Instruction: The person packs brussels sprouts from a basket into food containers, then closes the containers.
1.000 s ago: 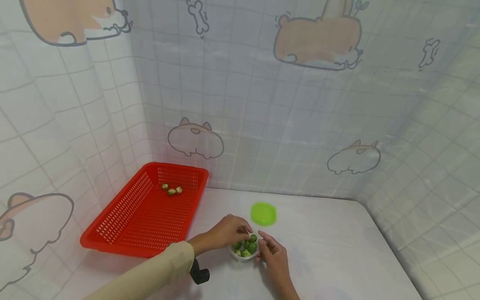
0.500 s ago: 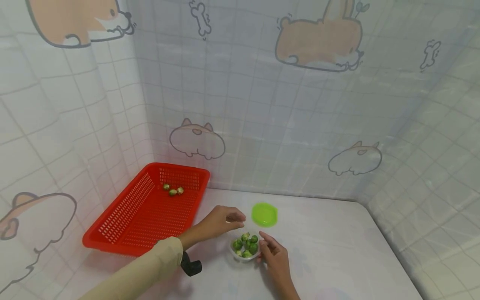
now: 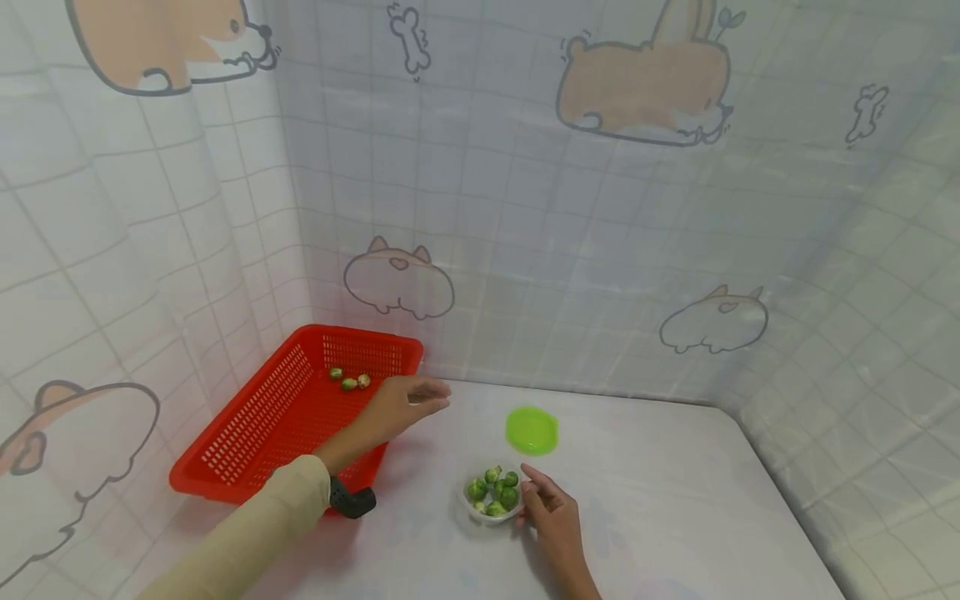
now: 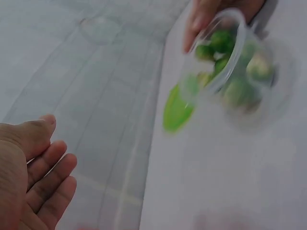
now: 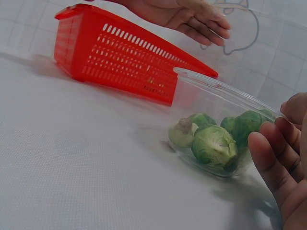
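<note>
We count seven Brussels sprouts (image 3: 508, 498) (as best we can tell) in one clear bowl (image 3: 489, 521) on the surface (image 3: 645, 492), three more sprouts (image 3: 349, 384) in one red basket (image 3: 292, 421), one green lid (image 3: 532, 431). The left hand (image 3: 401, 402) hangs by the basket, grip loose, fingers holding nothing; the right hand (image 3: 554, 512) touches the bowl's side, fingers relaxed. Since half a second ago, the left has swung away from the bowl.

The left hand (image 3: 401, 403), over the clear bowl (image 3: 489, 520) a second ago, now hangs by the red basket (image 3: 296, 421); the bowl's green sprouts (image 3: 507, 498), partly hidden then, show fully.
</note>
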The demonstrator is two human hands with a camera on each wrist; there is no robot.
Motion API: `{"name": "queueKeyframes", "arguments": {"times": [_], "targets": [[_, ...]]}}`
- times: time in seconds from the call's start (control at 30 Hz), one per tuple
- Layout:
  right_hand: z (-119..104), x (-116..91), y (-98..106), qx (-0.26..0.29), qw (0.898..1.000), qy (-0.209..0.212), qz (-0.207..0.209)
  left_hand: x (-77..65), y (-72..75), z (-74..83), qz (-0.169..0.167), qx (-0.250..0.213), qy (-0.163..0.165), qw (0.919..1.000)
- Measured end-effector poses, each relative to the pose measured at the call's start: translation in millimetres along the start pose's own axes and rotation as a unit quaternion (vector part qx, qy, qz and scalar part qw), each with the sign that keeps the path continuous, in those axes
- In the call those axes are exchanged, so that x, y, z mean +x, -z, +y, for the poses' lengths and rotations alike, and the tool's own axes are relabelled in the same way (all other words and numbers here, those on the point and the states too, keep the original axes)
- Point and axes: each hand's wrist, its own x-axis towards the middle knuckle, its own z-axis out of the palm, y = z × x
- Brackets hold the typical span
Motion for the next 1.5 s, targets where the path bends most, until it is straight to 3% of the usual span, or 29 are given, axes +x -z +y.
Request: {"name": "queueKeyframes", "arguments": {"times": [0.17,0.33,0.5,0.67,0.9,1.27,1.5], "targets": [[-1.8,0.6,1.0,-0.008,1.0,-0.007,0.003,1.4,29.7,-20.6,0.043,-0.005,0.014,0.9989],[-1.9,2.1,2.0,-0.006,1.0,-0.012,0.001,0.9,54.9,-50.7,0.075,0.022,0.027,0.9965],[-0.4,1.9,2.8,-0.012,1.0,-0.006,0.008,0.8,71.8,-82.0,0.098,0.061,0.054,0.9918],[2.4,1.9,2.3,-0.005,1.0,0.0,0.01,-0.3,84.5,-108.4,0.104,0.071,0.081,0.9888],[2.5,1.5,0.7,-0.006,1.0,-0.006,0.008,-3.5,95.0,-131.1,0.094,0.104,0.131,0.9814],[3.6,2.0,0.7,-0.022,1.0,0.001,0.008,-1.6,98.8,-155.6,0.087,0.137,0.119,0.9795],[1.1,1.9,0.7,-0.017,1.0,-0.002,0.008,-0.8,100.2,-160.1,0.072,0.151,0.119,0.9787]]}}
